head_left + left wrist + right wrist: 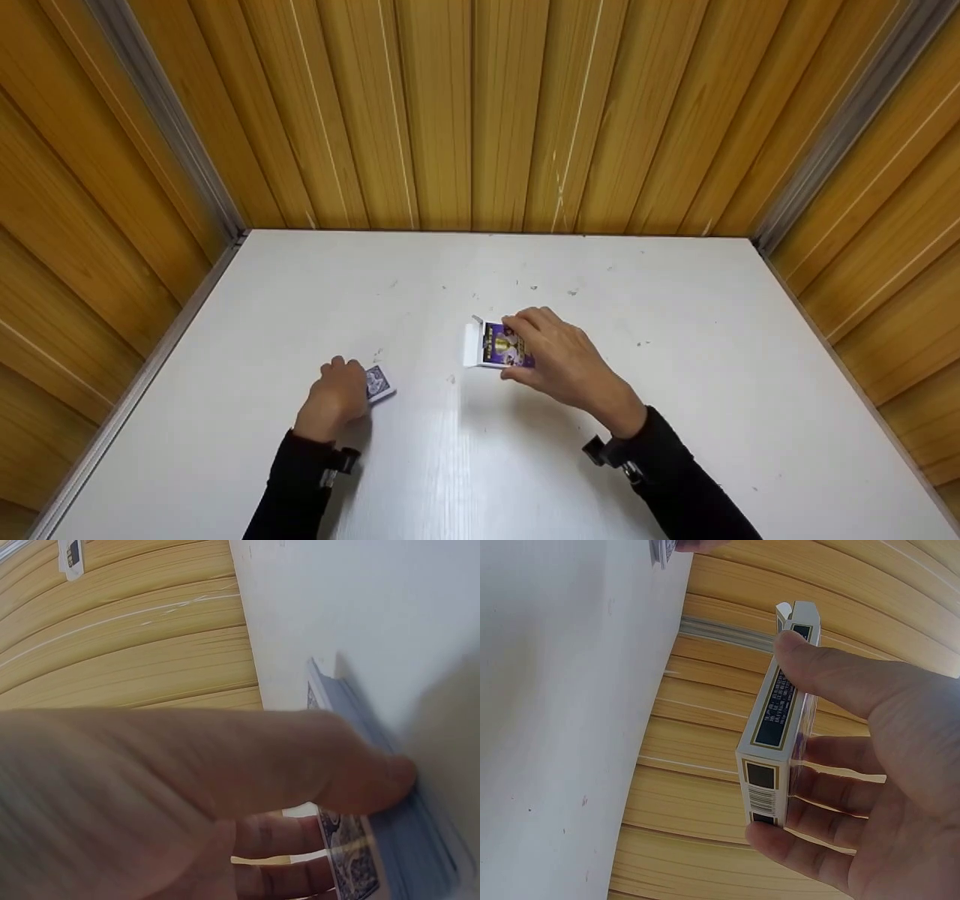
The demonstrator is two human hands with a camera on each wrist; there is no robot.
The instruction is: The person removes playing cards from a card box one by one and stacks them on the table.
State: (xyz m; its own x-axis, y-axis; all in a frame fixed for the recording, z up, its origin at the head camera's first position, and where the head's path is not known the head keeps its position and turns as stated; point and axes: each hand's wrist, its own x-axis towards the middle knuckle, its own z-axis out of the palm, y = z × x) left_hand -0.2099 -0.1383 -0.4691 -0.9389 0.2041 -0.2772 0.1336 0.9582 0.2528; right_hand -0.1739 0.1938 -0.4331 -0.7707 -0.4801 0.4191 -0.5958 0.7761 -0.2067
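left hand (pixel 336 396) gripping cards (pixel 379 384), right hand (pixel 559 358) gripping box (pixel 496 346)

Your work surface is a white table (pixel 675 420) set into a wood-panelled corner, with metal trim along its left and right edges. Small dark specks mark its far centre. A deck of cards (pixel 379 385) sits on it front-left; whether the card box (pixel 496 346) at centre touches it cannot be determined.
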